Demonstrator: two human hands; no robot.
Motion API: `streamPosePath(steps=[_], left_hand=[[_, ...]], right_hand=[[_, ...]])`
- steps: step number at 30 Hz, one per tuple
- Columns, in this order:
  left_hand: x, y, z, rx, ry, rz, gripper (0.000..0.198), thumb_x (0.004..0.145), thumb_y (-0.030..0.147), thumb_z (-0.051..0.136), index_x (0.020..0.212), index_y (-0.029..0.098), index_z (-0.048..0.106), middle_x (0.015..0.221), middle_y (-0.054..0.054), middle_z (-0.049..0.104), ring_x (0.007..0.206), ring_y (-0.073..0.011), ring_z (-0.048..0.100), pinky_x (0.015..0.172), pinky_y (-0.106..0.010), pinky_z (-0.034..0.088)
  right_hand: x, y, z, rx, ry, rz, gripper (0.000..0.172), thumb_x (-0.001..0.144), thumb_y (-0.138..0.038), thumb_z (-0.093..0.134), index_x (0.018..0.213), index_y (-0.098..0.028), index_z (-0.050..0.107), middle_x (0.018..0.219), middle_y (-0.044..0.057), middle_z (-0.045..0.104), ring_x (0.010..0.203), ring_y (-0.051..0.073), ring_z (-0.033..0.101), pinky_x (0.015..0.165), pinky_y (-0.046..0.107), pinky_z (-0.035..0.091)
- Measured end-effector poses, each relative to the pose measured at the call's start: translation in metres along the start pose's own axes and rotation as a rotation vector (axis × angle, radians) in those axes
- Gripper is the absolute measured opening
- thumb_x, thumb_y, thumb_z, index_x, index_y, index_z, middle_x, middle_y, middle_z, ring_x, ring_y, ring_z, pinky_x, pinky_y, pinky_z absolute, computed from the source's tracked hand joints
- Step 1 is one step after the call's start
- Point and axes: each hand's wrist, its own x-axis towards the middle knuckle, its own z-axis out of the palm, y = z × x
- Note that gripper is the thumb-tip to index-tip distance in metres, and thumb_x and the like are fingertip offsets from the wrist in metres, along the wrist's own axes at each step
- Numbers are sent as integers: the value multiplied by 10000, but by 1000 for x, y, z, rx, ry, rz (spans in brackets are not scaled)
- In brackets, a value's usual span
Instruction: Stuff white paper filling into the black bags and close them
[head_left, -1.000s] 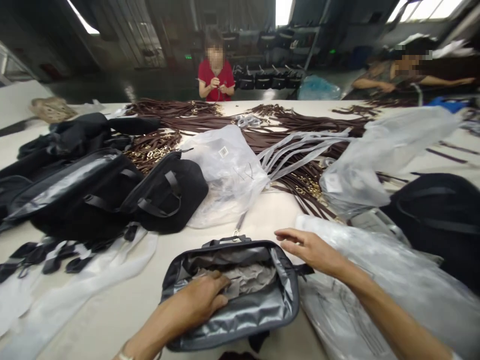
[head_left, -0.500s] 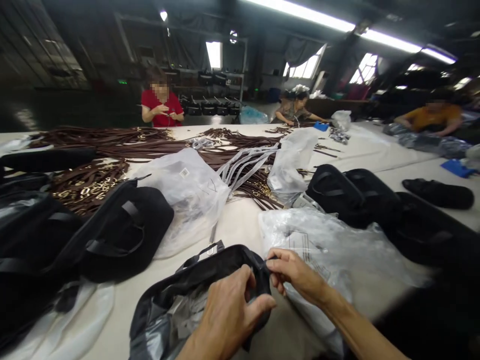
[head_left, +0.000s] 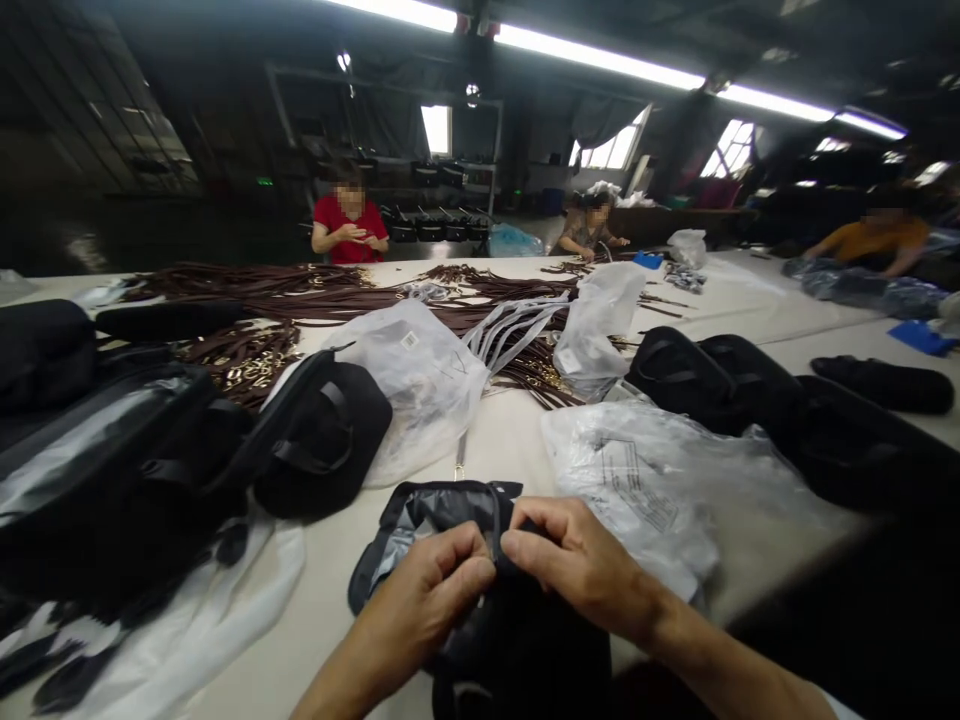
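Note:
A black bag (head_left: 532,650) with a silvery-grey lining lies in front of me, its mouth partly open toward the left. My left hand (head_left: 439,585) pinches thumb and forefinger together at the edge of the opening. Close beside it, my right hand (head_left: 574,560) grips the bag's black rim between thumb and curled fingers. The exact bit of edge or zip under the fingertips is hidden. Just beyond the bag lies a thin strap end with a gold metal clasp (head_left: 460,470).
More black bags (head_left: 322,440) stand at left, and others (head_left: 679,375) at right. Clear plastic bags (head_left: 630,480) lie beside my right hand. Brown straps (head_left: 255,290) with gold hardware spread across the table. Co-workers sit at the far side, one in a red shirt (head_left: 349,228).
The bag has been turned and its opening now shows smaller, toward the left. My left hand has gone from spread fingers to a pinch at the rim beside my right hand. The view has shifted left.

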Motion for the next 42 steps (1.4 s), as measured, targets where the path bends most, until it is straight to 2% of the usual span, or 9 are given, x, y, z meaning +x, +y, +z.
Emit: streamPosePath(steps=[11, 18, 23, 28, 31, 33, 35, 38, 42], left_hand=[[-11, 18, -36, 175, -72, 13, 352, 881, 414, 592, 654, 174, 474, 604, 65, 386, 577, -91, 322, 512, -222, 231], [-17, 57, -35, 41, -202, 9, 344, 941, 442, 470, 699, 198, 457, 585, 66, 428, 502, -88, 336, 473, -215, 264], [-22, 57, -38, 299, -89, 134, 328, 937, 331, 485, 647, 181, 452, 635, 57, 416, 592, -94, 355, 530, -224, 252], [-24, 32, -31, 416, -105, 112, 390, 973, 334, 470, 616, 182, 421, 589, 63, 391, 564, -95, 373, 526, -238, 254], [-19, 17, -24, 654, 19, 211, 374, 1005, 355, 452, 673, 190, 502, 628, 53, 489, 614, -115, 460, 608, -245, 336], [-12, 9, -22, 843, 185, 384, 307, 1003, 349, 468, 763, 202, 593, 825, -2, 629, 824, -177, 567, 805, -321, 424], [-3, 5, -23, 941, 297, 534, 241, 990, 320, 495, 848, 202, 650, 1234, -95, 619, 1197, -291, 510, 1032, -489, 377], [9, 2, -25, 851, 132, 556, 223, 1003, 300, 479, 923, 205, 664, 1530, -89, 409, 1441, -294, 301, 1161, -516, 297], [14, 2, -22, 677, -116, 482, 191, 1022, 279, 450, 1075, 239, 629, 1428, -48, 521, 1277, -180, 507, 1088, -339, 408]], right_hand=[[-18, -30, 22, -505, 127, -150, 314, 930, -380, 504, 689, -187, 566, 586, -35, 529, 539, 95, 465, 525, 252, 324], [-20, -53, 11, -310, 155, -61, 406, 911, -493, 504, 627, -202, 484, 559, -27, 454, 524, 110, 405, 472, 252, 308], [-30, -45, 17, -320, 164, -82, 408, 928, -472, 502, 625, -200, 490, 552, -26, 465, 519, 105, 408, 481, 249, 319], [-40, -29, 23, -403, 104, -72, 395, 953, -460, 502, 653, -204, 501, 565, -33, 508, 519, 96, 465, 495, 241, 348], [-38, -21, 22, -478, 111, -124, 375, 959, -429, 495, 658, -205, 503, 570, -35, 518, 520, 94, 480, 518, 249, 357], [-35, -17, 20, -490, 129, -109, 349, 970, -425, 478, 699, -214, 539, 610, -28, 549, 555, 106, 513, 545, 251, 384], [-33, -10, 18, -467, 162, -99, 300, 978, -429, 473, 794, -231, 602, 834, 6, 649, 768, 141, 612, 696, 249, 460], [-34, 4, 18, -348, 232, -111, 250, 986, -428, 471, 913, -263, 643, 1363, 21, 552, 1270, 216, 503, 1049, 300, 397], [-39, 27, 29, -98, 311, -59, 256, 999, -445, 442, 992, -275, 633, 1319, 39, 612, 1290, 229, 510, 1111, 345, 385]])
